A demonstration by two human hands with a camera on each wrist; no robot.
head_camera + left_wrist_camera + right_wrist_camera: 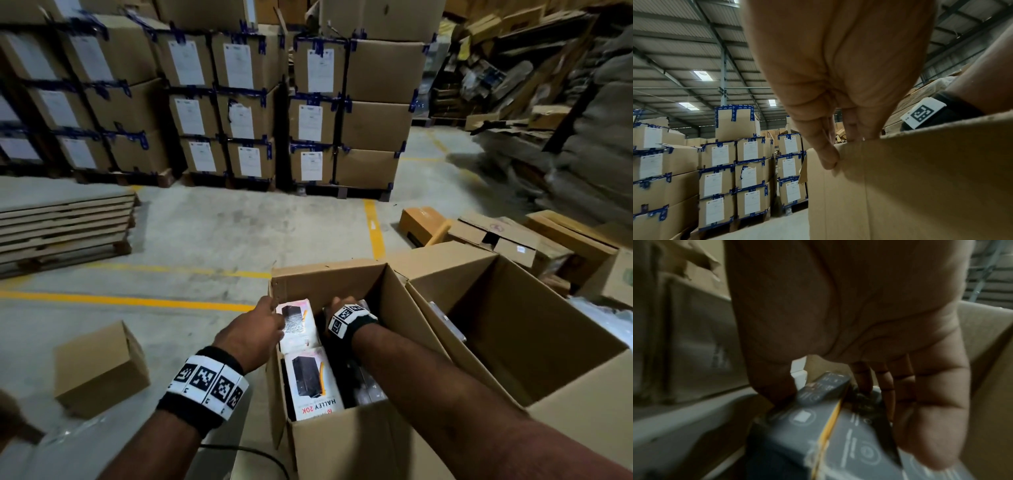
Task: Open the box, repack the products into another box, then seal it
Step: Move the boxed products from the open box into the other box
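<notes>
An open cardboard box [342, 445] stands in front of me on the floor, with white "HALLEY 20K" product boxes [313, 380] along its left side and dark ones [366, 380] beside them. My left hand [260, 329] pinches the box's left wall at the rim [920, 162], thumb [828, 155] outside and fingers inside. My right hand [342, 305] reaches down inside and grips a dark grey product box [838, 434] with a yellow stripe between thumb and fingers [904, 394]. A larger open carton [513, 325] stands against the right side; its contents are hidden.
A small closed carton [102, 366] lies on the floor to the left. Pallets of taped, labelled cartons [239, 102] fill the back. Flat cardboard sheets [65, 226] are stacked at far left, and loose boxes [496, 236] lie at the right. A black cable [246, 452] runs near me.
</notes>
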